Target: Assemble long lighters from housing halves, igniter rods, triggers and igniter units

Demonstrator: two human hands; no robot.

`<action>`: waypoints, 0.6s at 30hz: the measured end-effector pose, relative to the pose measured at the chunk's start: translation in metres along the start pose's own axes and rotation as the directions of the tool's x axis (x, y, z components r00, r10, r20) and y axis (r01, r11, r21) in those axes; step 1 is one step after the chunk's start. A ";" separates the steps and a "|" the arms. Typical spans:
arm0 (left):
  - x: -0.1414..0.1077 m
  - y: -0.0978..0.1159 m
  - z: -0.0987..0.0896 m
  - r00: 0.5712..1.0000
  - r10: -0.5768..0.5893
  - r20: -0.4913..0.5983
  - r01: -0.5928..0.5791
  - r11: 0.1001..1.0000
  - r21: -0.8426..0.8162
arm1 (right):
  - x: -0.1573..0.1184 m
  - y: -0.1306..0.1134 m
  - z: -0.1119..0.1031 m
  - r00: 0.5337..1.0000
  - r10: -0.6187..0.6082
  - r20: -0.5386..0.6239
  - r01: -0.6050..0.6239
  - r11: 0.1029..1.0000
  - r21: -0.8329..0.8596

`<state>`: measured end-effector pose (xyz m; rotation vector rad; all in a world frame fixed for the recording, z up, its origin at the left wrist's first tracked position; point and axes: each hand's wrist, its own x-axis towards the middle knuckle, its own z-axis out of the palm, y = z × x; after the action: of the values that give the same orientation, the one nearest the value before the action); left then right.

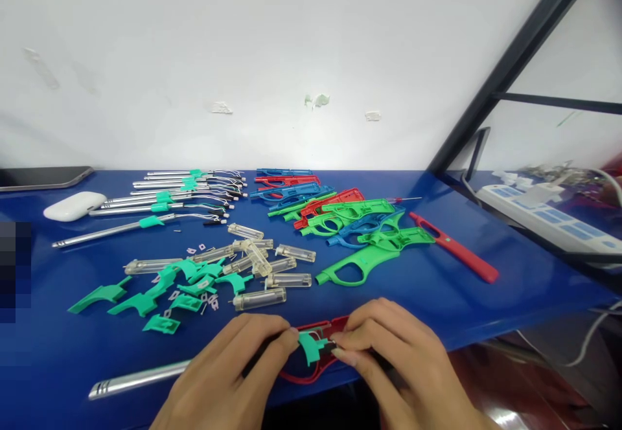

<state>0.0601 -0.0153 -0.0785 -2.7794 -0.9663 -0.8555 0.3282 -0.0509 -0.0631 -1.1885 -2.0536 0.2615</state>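
A red lighter casing half (pixel 311 375) lies at the table's front edge, its hollow side up. Inside it sit a green trigger (pixel 310 347) and a thin white wire. My left hand (pixel 233 368) closes on the casing's left part, fingertips beside the trigger. From under that hand a silver metal tube (pixel 140 379) sticks out to the left. My right hand (pixel 393 359) pinches at a small black igniter part (pixel 330 346) just right of the trigger. Its fingers cover the casing's right end and part of what they hold.
Clear fuel tanks (pixel 262 298), loose green triggers (pixel 140 302) and tiny pieces lie left of centre. Behind them are tubes with wires (pixel 160 207) and a white earbud case (pixel 75 206). Coloured casings (pixel 359 261) and a red lighter (pixel 461 256) lie right. A power strip (pixel 549 213) stands beyond.
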 end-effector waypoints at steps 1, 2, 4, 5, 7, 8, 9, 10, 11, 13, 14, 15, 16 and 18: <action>0.000 0.000 0.000 1.000 -0.004 0.001 0.004 1.000 -0.005 | 0.000 -0.001 -0.001 1.000 -0.002 -0.010 0.003 1.000 0.007; 0.000 0.000 0.001 1.000 -0.007 -0.003 0.007 1.000 -0.012 | -0.001 -0.001 -0.001 1.000 -0.011 -0.022 0.011 1.000 0.005; 0.001 0.001 0.001 1.000 -0.022 0.006 0.022 0.999 -0.033 | -0.003 -0.002 -0.002 0.999 -0.019 -0.032 0.018 0.999 -0.027; 0.002 0.001 0.001 0.999 -0.027 0.017 0.028 0.998 -0.048 | -0.003 -0.003 -0.002 0.999 -0.023 -0.029 0.022 0.998 -0.056; 0.003 0.001 0.000 0.999 -0.032 0.037 0.035 0.997 -0.073 | -0.004 -0.004 -0.002 0.998 -0.057 -0.013 0.055 0.989 -0.136; 0.004 0.001 -0.001 0.999 -0.024 0.037 0.027 0.996 -0.081 | -0.004 -0.005 -0.003 0.996 -0.092 -0.012 0.088 0.980 -0.179; 0.005 0.001 -0.002 0.999 -0.007 0.035 0.010 0.996 -0.086 | -0.003 -0.006 -0.004 0.992 -0.128 -0.005 0.124 0.969 -0.216; 0.006 0.000 -0.003 1.000 0.012 0.027 -0.010 0.996 -0.088 | -0.002 -0.006 -0.004 0.988 -0.152 0.012 0.150 0.958 -0.246; 0.007 0.000 -0.005 0.999 0.026 0.023 -0.024 0.996 -0.087 | -0.001 -0.007 -0.005 0.985 -0.174 0.018 0.173 0.948 -0.267; 0.009 -0.001 -0.010 0.999 0.047 0.025 -0.045 0.995 -0.084 | 0.000 -0.006 -0.006 0.982 -0.190 0.014 0.186 0.939 -0.288; 0.010 -0.001 -0.012 0.999 0.046 0.029 -0.043 0.996 -0.081 | 0.000 -0.005 -0.005 0.982 -0.188 0.007 0.182 0.940 -0.288; 0.011 -0.001 -0.015 0.999 0.037 0.035 -0.035 0.996 -0.078 | 0.000 -0.004 -0.005 0.982 -0.188 -0.010 0.177 0.942 -0.284; 0.012 0.000 -0.017 0.999 0.029 0.039 -0.026 0.997 -0.074 | -0.001 -0.004 -0.003 0.981 -0.188 -0.039 0.171 0.947 -0.273; 0.012 0.000 -0.018 0.999 0.020 0.043 -0.017 0.997 -0.077 | -0.002 -0.003 -0.001 0.982 -0.174 -0.071 0.152 0.958 -0.242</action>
<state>0.0591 -0.0131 -0.0566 -2.8776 -0.9318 -0.8506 0.3277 -0.0538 -0.0617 -1.1373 -2.1296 -0.1177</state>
